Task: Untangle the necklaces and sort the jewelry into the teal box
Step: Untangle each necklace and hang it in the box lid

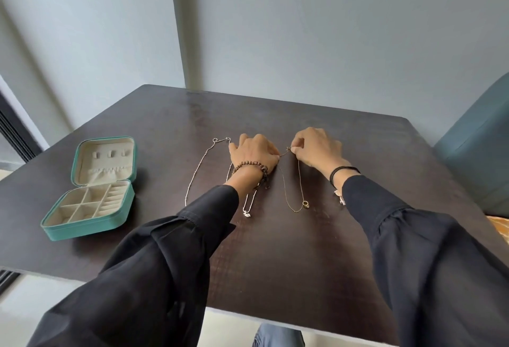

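Gold necklace [300, 181]: lies mid-worktop, loop trailing toward the near edge, ring pendant at the bottom.
Right hand [316, 148]: thumb and forefinger pinch its chain at the top end.
Left hand [254, 154]: fingers curled, knuckles up, holding the same chain's other end.
Silver beaded chain [198, 170]: just left of the left hand.
Silver pendant chain [247, 213]: partly under the left wrist.
Teal box [91, 229]: lid open, near the worktop's [275, 250] left edge.

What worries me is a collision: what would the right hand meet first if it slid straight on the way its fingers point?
Probably the left hand: the right hand points leftward at it, only the gold chain between.
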Demonstrator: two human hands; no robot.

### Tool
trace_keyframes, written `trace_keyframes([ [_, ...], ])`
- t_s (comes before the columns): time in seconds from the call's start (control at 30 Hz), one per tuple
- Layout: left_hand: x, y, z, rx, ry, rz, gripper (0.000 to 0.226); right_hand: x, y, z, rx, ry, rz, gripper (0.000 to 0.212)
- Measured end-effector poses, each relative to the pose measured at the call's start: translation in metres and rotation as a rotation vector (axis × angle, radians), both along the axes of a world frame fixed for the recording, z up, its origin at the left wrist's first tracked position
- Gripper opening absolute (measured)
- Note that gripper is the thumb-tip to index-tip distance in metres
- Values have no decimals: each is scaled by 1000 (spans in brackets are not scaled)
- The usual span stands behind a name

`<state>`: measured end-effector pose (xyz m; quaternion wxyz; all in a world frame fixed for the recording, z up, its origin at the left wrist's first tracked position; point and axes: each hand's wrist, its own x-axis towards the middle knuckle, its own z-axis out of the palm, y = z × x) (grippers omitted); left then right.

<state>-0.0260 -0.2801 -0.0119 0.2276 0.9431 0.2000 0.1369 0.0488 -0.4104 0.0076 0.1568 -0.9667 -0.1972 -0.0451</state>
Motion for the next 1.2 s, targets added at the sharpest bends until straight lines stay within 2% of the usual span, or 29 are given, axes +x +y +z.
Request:
trace_keyframes([
  [0.13, -5, -2, 0, 14, 0, 25, 17, -13, 0, 5, -106, 67, 76, 21],
  [0.2, -9, -4, 1, 26, -2, 26, 18, -20, -2, 5, -207, 58, 121, 16],
  [0.3, -17, -6, 2, 36, -18, -12, 22, -25, -6, 0, -288, 37, 158, 31],
  [0.4, -26, -11, 4, 34, -55, -117, 32, -36, -9, -2, -129, 56, 199, 25],
  [0.47, -31, -16, 7, -37, -78, -177, 36, -42, -12, 1, -16, 62, 211, 21],
  [0.63, -39, -26, 23, -185, -117, -194, 18, -59, -22, 18, 117, 88, 222, 14],
  [0.73, -49, -29, 34, -200, -143, -195, 13, -73, -30, 32, 183, 111, 219, 32],
  [0.83, -59, -32, 40, -283, -158, -176, 16, -85, -41, 38, 262, 142, 210, 15],
  [0.93, -67, -32, 44, -368, -139, -222, 17, -92, -51, 34, 433, 190, 205, 4],
  [1.07, -78, -33, 47, -495, -188, -306, 18, -100, -60, 35, 644, 280, 302, 25],
  [1.2, -90, -33, 55, -660, -256, -373, 17, -109, -69, 44, 598, 110, 363, 22],
])
